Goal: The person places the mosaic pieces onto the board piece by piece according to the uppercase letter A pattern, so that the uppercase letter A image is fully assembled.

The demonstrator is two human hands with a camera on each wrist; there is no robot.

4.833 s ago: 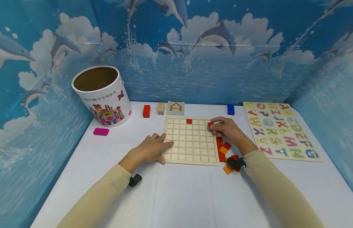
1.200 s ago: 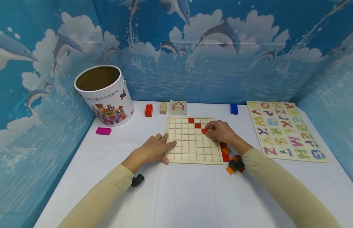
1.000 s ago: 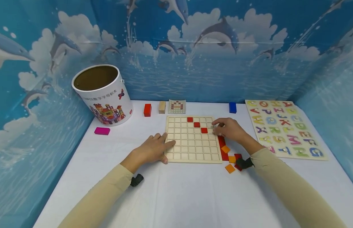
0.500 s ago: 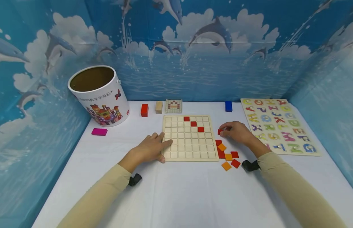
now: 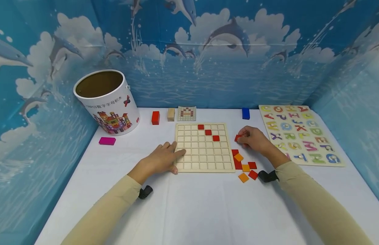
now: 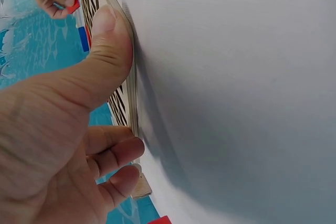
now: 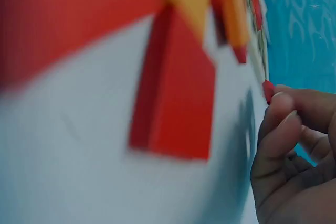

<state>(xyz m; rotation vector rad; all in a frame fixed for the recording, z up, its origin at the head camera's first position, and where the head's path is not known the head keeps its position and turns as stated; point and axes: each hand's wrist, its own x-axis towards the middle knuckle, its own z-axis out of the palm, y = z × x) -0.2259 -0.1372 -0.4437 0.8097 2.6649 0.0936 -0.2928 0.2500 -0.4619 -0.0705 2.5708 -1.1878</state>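
Red tile pinched in my right hand; my left hand, loosely spread, touches the board between them. I'd keep that pinch light, board still.

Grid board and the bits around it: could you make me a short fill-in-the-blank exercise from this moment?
1. The right hand pinches a tile coloured ____.
2. Set in squares of the grid board are exactly ____ red tiles.
3. The block nearest the letter board is coloured ____.
4. In the head view, the left hand touches the grid board's ____ side.

Missing words: red; three; blue; left.
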